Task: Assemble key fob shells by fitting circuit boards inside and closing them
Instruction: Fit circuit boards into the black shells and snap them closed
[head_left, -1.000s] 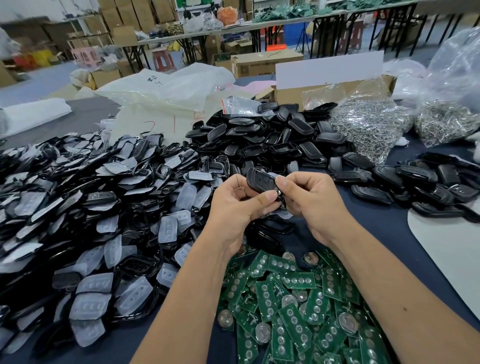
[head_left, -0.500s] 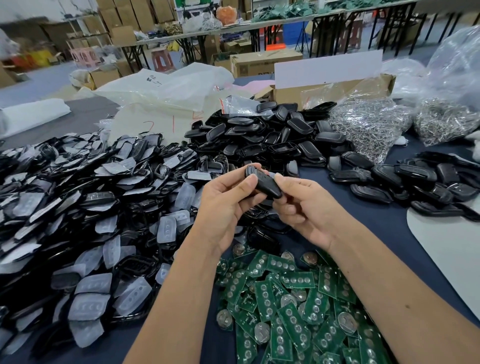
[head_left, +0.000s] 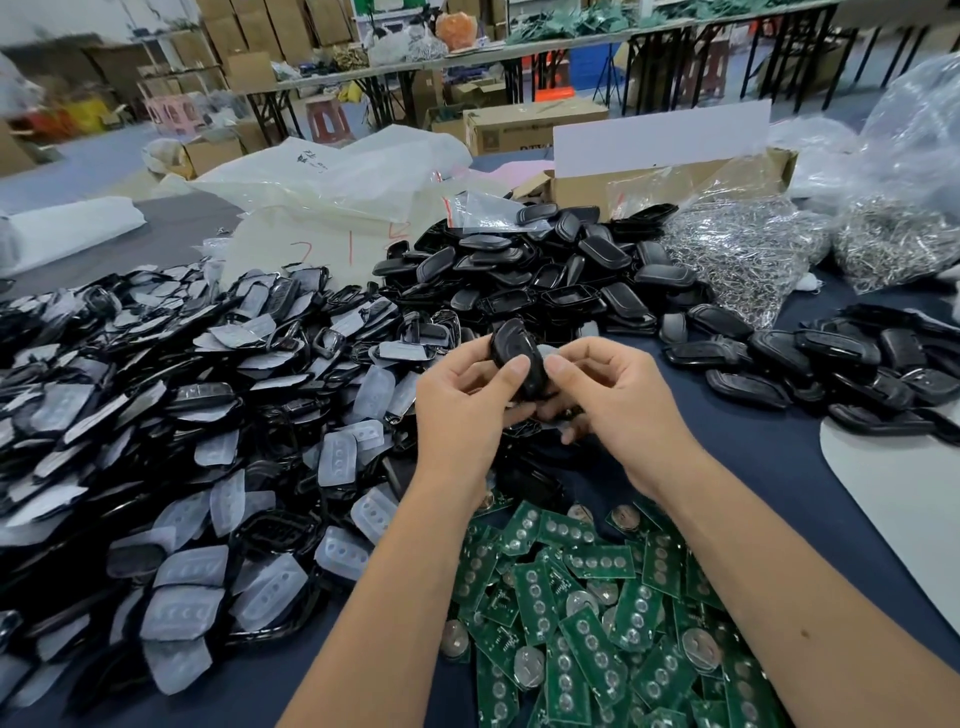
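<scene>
While both forearms reach out over the dark blue table (head_left: 753, 467), the left hand (head_left: 460, 410) and the right hand (head_left: 618, 402) meet above it around one glossy black oval plastic key fob shell (head_left: 517, 358), held up off the surface and tilted, its upper end pointing away from the person. The left thumb lies pressed on the shell's near face while the curled left fingers wrap behind it; the right thumb presses on the shell's right edge, just beside the left thumb, and the right fingers are curled underneath, where I cannot tell exactly what they touch. Directly below the wrists lies a heap of green rectangular circuit boards (head_left: 587, 634) with round silver coin cells. To the left spreads a pile of black shell frames with translucent rubber button pads (head_left: 218, 467), and beyond the hands a mound of black shell halves (head_left: 530, 270).
</scene>
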